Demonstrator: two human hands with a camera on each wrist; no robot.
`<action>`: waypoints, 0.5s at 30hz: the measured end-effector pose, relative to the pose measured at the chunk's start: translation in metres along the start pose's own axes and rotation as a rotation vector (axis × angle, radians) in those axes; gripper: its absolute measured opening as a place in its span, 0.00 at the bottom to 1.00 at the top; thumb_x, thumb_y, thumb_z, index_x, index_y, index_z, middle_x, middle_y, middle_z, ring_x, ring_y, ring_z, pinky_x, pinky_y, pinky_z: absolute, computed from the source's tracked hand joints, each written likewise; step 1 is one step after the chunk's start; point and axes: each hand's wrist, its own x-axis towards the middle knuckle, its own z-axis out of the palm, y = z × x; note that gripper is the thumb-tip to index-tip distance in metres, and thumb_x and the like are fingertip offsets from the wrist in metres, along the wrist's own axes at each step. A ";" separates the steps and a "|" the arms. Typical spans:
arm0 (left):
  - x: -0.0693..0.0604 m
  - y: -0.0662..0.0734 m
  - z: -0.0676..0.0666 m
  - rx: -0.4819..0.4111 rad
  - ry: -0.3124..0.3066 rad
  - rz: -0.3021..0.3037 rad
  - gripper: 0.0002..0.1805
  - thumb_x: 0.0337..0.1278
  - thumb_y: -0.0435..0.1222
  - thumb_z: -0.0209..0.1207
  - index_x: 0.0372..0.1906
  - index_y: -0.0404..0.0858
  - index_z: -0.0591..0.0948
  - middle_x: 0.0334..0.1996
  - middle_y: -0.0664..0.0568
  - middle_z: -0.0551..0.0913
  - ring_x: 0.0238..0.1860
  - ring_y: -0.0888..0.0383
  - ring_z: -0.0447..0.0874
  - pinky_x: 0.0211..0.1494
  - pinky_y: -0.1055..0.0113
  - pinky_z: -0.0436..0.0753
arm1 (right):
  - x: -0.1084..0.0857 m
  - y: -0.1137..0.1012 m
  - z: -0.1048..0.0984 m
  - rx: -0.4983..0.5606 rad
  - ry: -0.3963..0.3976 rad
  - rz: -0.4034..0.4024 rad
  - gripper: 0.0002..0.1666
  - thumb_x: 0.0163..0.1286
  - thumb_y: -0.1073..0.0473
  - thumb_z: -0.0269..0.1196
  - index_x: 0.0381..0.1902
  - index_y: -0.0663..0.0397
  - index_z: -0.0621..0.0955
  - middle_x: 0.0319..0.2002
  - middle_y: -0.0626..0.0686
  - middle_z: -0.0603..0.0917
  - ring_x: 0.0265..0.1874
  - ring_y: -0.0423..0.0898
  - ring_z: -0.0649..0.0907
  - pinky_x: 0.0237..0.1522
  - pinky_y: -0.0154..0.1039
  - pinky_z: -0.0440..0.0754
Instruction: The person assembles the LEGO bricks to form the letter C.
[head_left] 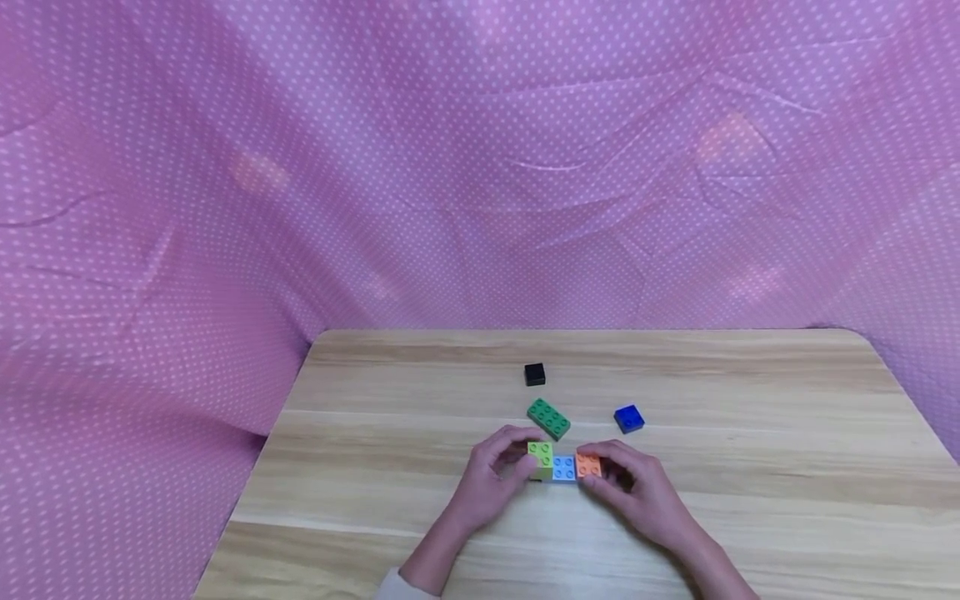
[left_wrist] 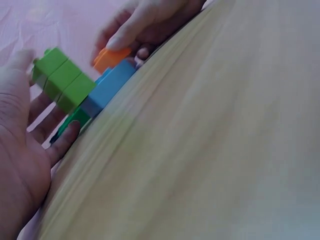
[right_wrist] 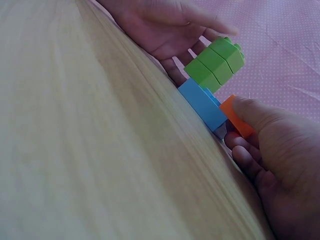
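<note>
A light-blue building brick lies on the table between the hands. Upon its left end stands a stack of three lime-green bricks. My left hand surrounds the stack loosely, thumb near its top and fingers fairly straight behind and beside it; contact is hard to tell. My right hand pinches an orange brick between thumb and fingers at the blue brick's right end. Whether the orange brick is pressed onto the studs cannot be told. Just beyond the stack lies a dark green brick.
Farther back on the wooden table sits a small black brick. A dark blue brick lies beyond the right hand. Pink dotted cloth hangs around the table's back and sides.
</note>
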 end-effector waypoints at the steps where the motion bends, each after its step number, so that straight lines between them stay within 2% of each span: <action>1: 0.002 -0.002 -0.003 0.002 0.003 0.000 0.18 0.79 0.37 0.58 0.67 0.41 0.80 0.57 0.50 0.85 0.59 0.52 0.84 0.64 0.59 0.85 | 0.000 0.000 0.000 0.000 0.001 -0.002 0.24 0.70 0.53 0.74 0.62 0.45 0.85 0.49 0.37 0.87 0.38 0.39 0.83 0.37 0.34 0.84; 3: 0.008 -0.005 -0.009 -0.010 0.027 -0.005 0.18 0.81 0.36 0.54 0.69 0.40 0.78 0.59 0.47 0.84 0.61 0.50 0.83 0.67 0.60 0.83 | 0.000 0.000 -0.001 0.000 0.000 0.001 0.24 0.70 0.53 0.74 0.62 0.46 0.85 0.49 0.37 0.87 0.38 0.39 0.83 0.37 0.34 0.84; 5: 0.016 -0.010 -0.017 -0.019 0.082 0.002 0.18 0.82 0.35 0.54 0.69 0.39 0.78 0.59 0.44 0.84 0.61 0.48 0.83 0.68 0.60 0.82 | 0.000 0.000 0.000 -0.003 -0.002 0.003 0.24 0.70 0.52 0.74 0.62 0.46 0.85 0.49 0.37 0.87 0.38 0.39 0.83 0.37 0.34 0.83; 10: 0.044 -0.022 -0.031 -0.019 0.203 0.030 0.19 0.78 0.36 0.60 0.67 0.38 0.78 0.61 0.40 0.83 0.62 0.44 0.83 0.67 0.62 0.83 | 0.001 0.000 0.000 -0.018 0.001 -0.003 0.24 0.69 0.53 0.74 0.62 0.46 0.85 0.48 0.37 0.87 0.36 0.39 0.82 0.36 0.33 0.82; 15: 0.073 -0.031 -0.035 0.011 0.230 0.059 0.22 0.74 0.32 0.63 0.68 0.36 0.77 0.63 0.36 0.82 0.63 0.40 0.82 0.68 0.58 0.82 | 0.000 0.000 0.001 -0.025 0.008 -0.013 0.24 0.69 0.54 0.74 0.62 0.45 0.85 0.48 0.37 0.87 0.35 0.38 0.81 0.35 0.33 0.82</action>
